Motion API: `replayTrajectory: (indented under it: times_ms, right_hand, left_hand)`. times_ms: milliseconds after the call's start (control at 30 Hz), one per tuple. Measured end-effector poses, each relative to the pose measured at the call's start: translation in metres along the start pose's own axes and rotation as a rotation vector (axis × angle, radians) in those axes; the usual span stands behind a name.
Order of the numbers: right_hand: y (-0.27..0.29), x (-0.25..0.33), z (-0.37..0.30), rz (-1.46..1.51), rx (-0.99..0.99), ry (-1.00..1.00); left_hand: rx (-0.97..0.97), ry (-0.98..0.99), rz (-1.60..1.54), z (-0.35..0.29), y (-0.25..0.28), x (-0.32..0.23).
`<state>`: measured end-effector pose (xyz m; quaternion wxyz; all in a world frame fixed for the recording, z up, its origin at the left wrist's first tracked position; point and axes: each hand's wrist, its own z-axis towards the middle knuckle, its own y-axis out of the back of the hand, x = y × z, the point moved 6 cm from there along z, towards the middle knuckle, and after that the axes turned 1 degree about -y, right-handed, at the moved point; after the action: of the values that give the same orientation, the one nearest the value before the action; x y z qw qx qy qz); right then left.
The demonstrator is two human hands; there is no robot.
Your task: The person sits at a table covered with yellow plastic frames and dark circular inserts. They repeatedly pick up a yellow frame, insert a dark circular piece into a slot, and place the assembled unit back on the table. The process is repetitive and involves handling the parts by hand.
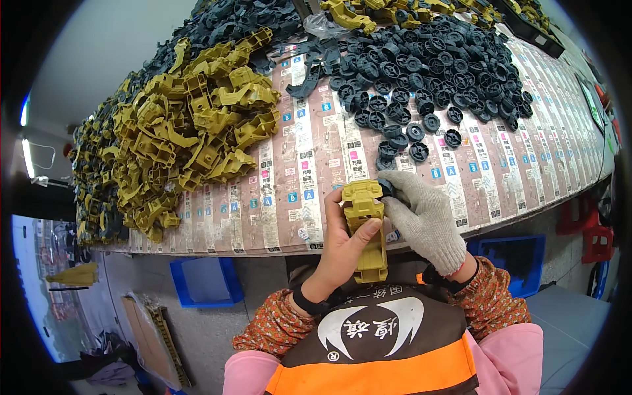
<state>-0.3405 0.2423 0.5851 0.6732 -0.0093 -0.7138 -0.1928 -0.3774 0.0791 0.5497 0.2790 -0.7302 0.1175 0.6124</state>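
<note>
— Which way does the yellow plastic housing (366, 227) run?

— Its long axis goes near to far, one end toward the person's chest, the other toward the table (500, 178). It sits just at the table's near edge, held above it.

— How does it look?

— Mustard yellow, blocky, with ribbed, hollow sections at the far end (moulded, like the heap of yellow housings (191, 125) further left).

— And the hands?

— The bare left hand (339, 253) wraps it from the side, thumb lying across its front. The gloved right hand (424, 220) has its fingers pressed together, pinching a black wheel (388, 189) against the housing's far right corner.

— Anything behind?

— A pile of black wheels (434, 66), well apart.
</note>
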Motion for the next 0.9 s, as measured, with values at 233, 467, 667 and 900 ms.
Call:
replayTrajectory:
  times_ms: [233,467,667,900]
  right_hand:
    - [-0.001,0.024,-0.014,-0.329,-0.005,0.245]
    - [0.003,0.025,-0.018,-0.421,0.046,0.208]
    - [0.033,0.018,0.016,-0.312,0.0,0.264]
    - [0.075,-0.019,0.07,-0.976,-0.145,0.096]
  left_hand:
    - [0.048,-0.103,0.23,-0.001,-0.002,-0.005]
    - [0.206,-0.059,0.351,-0.001,-0.004,0.005]
    - [0.131,-0.052,0.248,0.014,-0.01,-0.002]
    - [-0.107,0.149,-0.198,0.022,0.017,-0.002]
